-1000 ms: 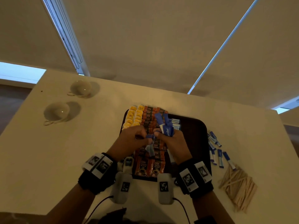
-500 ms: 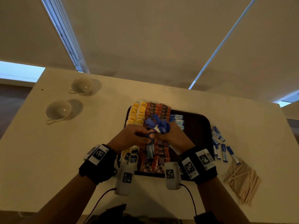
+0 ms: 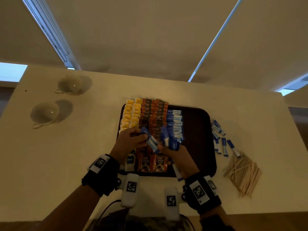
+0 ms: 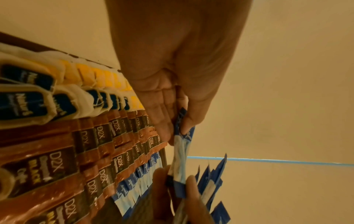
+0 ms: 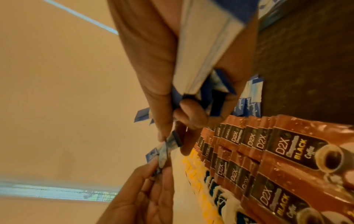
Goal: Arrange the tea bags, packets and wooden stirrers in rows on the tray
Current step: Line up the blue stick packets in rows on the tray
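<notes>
Left hand [image 3: 128, 140] grip pinches one blue-and-white packet [image 3: 150, 139] by its dark-blue end; long axis slants, white end down-right toward the right hand [image 3: 176, 157]. Held above the tray [image 3: 200, 130], over the brown coffee packets [image 3: 154, 114]. Right grip clamped on a fanned bunch of blue packets [image 3: 171, 139], thumb and finger also touching the single packet's lower end. Stirrers [image 3: 241, 172] lie on the tabletop [image 3: 66, 155], right of the tray.

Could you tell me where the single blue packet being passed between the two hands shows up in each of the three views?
Head: the blue packet sits centre, above the tray.
Left wrist: the packet hangs lower centre, pinched by the left hand.
Right wrist: edge-on, blurred, lower centre.
Shared landmark: the brown coffee packets.
</notes>
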`<state>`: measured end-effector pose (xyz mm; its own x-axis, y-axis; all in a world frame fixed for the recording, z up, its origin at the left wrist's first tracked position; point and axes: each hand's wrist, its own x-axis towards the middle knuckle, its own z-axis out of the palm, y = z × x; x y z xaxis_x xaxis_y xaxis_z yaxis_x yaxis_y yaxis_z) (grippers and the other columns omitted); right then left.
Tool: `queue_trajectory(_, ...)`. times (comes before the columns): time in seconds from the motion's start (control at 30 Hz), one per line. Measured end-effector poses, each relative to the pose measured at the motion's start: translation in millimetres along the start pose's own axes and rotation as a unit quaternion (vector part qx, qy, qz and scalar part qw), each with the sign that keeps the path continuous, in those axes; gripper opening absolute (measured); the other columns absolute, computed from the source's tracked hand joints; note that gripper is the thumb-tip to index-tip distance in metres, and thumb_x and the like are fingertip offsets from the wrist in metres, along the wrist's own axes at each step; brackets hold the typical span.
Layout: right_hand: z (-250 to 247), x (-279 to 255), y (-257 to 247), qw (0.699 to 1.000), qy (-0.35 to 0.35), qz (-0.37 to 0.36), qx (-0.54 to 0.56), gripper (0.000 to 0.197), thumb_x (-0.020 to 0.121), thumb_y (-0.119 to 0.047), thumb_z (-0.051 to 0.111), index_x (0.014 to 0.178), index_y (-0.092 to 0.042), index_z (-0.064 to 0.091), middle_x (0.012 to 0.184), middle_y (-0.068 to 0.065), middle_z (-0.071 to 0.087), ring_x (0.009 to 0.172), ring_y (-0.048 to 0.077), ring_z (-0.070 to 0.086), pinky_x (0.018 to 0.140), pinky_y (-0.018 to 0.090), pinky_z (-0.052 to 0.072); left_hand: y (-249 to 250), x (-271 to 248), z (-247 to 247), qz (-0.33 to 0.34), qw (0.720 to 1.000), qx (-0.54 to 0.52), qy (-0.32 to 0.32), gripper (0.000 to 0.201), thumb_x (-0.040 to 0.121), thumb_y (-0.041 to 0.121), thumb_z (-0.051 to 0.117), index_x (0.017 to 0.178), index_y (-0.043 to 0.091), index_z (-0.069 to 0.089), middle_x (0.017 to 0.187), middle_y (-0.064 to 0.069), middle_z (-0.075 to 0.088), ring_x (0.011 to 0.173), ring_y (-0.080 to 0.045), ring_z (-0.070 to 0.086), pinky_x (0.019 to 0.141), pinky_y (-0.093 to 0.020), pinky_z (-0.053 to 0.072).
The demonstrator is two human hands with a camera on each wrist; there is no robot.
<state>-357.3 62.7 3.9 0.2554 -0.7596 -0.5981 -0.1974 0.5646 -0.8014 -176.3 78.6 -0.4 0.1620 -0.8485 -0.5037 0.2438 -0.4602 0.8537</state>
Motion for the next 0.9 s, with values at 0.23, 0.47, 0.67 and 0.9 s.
queue_trajectory(0.23, -29.1, -3.9, 12.0, 0.997, 0.042, 0.023, 0.063, 0.011, 0.084, -0.012, 0.069, 0.093, -0.010, 0.064, 0.064, -0.004, 0.055, 0.047, 0.001, 0.048, 0.044, 0.016, 0.039, -15.1, 1.0, 35.1, -0.010, 1.000, -0.010, 0.019, 0.005, 0.088, 0.001, 0.059, 0.092, -0.001, 0.062, 0.091, -0.010, 0.067, 0.073, -0.010, 0.070, 0.062, -0.019, 0.055)
queue_trajectory(0.47, -62.0, -1.7, 34.1, 0.983, 0.112, 0.072, 0.125, 0.008, 0.083, -0.007, 0.068, 0.086, -0.007, 0.061, 0.080, 0.015, 0.050, 0.047, 0.006, 0.041, 0.042, 0.017, 0.036, -28.6, -1.3, 76.6, -0.057, 0.998, 0.001, 0.005, 0.011, 0.088, 0.002, 0.059, 0.098, -0.001, 0.061, 0.097, -0.013, 0.067, 0.087, -0.021, 0.068, 0.068, -0.023, 0.058)
queue_trajectory(0.67, -103.0, 10.7, 39.5, 0.983, 0.111, 0.104, 0.098, 0.011, 0.081, -0.003, 0.070, 0.078, -0.009, 0.061, 0.067, 0.004, 0.053, 0.044, 0.006, 0.042, 0.040, 0.017, 0.036, -34.6, -2.2, 85.4, -0.058, 0.993, 0.101, -0.006, 0.015, 0.088, 0.010, 0.062, 0.102, 0.005, 0.065, 0.096, -0.011, 0.068, 0.088, -0.022, 0.066, 0.064, -0.019, 0.056)
queue_trajectory(0.9, -132.5, 60.0, 42.9, 0.976, 0.068, 0.187, -0.087, 0.021, 0.077, -0.008, 0.076, 0.072, -0.006, 0.056, 0.064, 0.010, 0.047, 0.053, 0.019, 0.043, 0.049, 0.029, 0.039, -40.7, -14.3, 63.6, -0.036, 0.989, 0.123, 0.075, 0.019, 0.087, 0.013, 0.063, 0.105, 0.008, 0.065, 0.095, -0.009, 0.068, 0.077, -0.016, 0.063, 0.055, -0.017, 0.051)
